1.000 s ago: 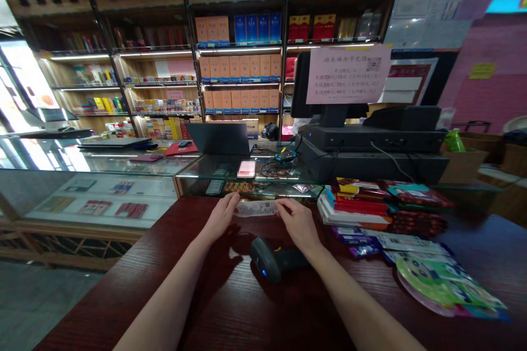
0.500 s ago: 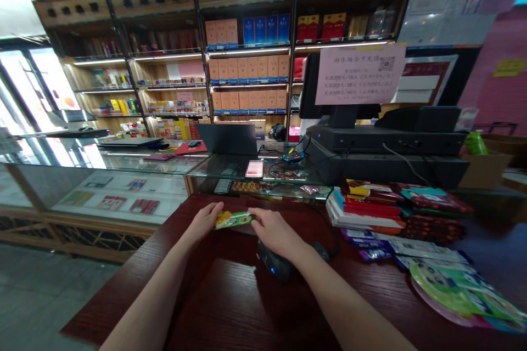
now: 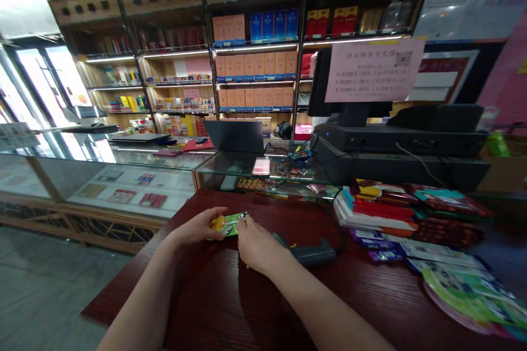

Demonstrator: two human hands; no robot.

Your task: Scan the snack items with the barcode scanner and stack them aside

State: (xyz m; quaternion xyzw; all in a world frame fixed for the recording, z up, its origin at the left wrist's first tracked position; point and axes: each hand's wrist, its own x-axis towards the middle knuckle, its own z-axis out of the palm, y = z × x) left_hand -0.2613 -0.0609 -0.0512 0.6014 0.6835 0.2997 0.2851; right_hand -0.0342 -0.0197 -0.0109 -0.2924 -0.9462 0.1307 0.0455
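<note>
A small green packet [image 3: 232, 225] with a panda print and a yellow patch is held low over the dark wooden counter. My left hand [image 3: 203, 226] grips its left end, thumb and fingers closed. At its right end, the fingers of my right hand [image 3: 257, 242] are closed on the packet's edge; some fingertips are hidden. Just right of my right wrist, a dark handheld barcode scanner [image 3: 313, 254] lies on the counter, its near side partly covered by my forearm.
On the right lie stacked red and white packets [image 3: 374, 211], purple packets [image 3: 382, 255] and green panda packs [image 3: 461, 290]. Behind the dark wooden counter [image 3: 206, 296] stand a glass case [image 3: 284, 186] and a monitor with a pink paper sign [image 3: 370, 71].
The packet and my right hand have come slightly nearer and left. The scanner, earlier below my right wrist with a blue light showing, now lies farther right and turned. The view has shifted slightly.
</note>
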